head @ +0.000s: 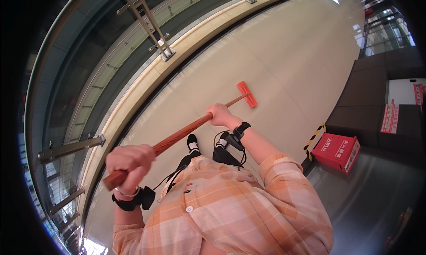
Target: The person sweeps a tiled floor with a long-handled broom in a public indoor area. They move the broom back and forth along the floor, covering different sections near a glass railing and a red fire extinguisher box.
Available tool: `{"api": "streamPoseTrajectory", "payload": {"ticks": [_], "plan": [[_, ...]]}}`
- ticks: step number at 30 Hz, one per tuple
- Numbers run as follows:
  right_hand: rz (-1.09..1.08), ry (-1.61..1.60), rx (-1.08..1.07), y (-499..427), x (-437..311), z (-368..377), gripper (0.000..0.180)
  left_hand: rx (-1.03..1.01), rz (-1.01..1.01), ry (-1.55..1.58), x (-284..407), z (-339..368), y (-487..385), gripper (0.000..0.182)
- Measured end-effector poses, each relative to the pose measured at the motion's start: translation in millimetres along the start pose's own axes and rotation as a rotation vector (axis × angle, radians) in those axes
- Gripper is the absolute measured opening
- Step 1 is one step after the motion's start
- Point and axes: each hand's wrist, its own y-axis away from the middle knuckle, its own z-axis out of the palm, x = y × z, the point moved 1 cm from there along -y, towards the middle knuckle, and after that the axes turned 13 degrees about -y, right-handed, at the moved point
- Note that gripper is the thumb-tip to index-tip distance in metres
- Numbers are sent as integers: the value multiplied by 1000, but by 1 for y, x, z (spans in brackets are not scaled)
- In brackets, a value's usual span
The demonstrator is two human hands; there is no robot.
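A reddish-brown wooden handle (183, 132) runs diagonally from the lower left to an orange-red broom or brush head (247, 94) on the pale tiled floor. Near the top end of the handle, my left hand (130, 165) is closed around it, and the end of the wood sticks out below the fist. Farther down the shaft, my right hand (219, 114) grips it too. Both wrists wear black straps with small devices and cables. The head's short bristles or teeth face left; whether they touch the floor is hard to tell.
A curved stone ledge (159, 68) with metal posts and a glass railing borders the floor on the left. At the right, a red fire extinguisher box (336, 152) stands beside yellow-black striped tape and dark panels (352, 88). My feet are just below the shaft.
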Motion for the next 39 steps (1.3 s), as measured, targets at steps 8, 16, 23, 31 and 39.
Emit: {"api": "streamPoseTrajectory", "payload": {"ticks": [8,16,23,31,39], "plan": [[-125,-219,114,0,-72,47,10,-184,217,245,62,-40,-39,49],[166,-159,380,78,6,20,8,-437,134,213,6,21,-64,28],[498,-40,489,149,46,34,5,-897,110,234,-18,66,-58,26],[172,-294,554,66,-43,37,10,-1072,461,484,47,13,-125,30],[563,-128,786,237,87,28,4,-988,72,219,-16,158,-53,26]]}}
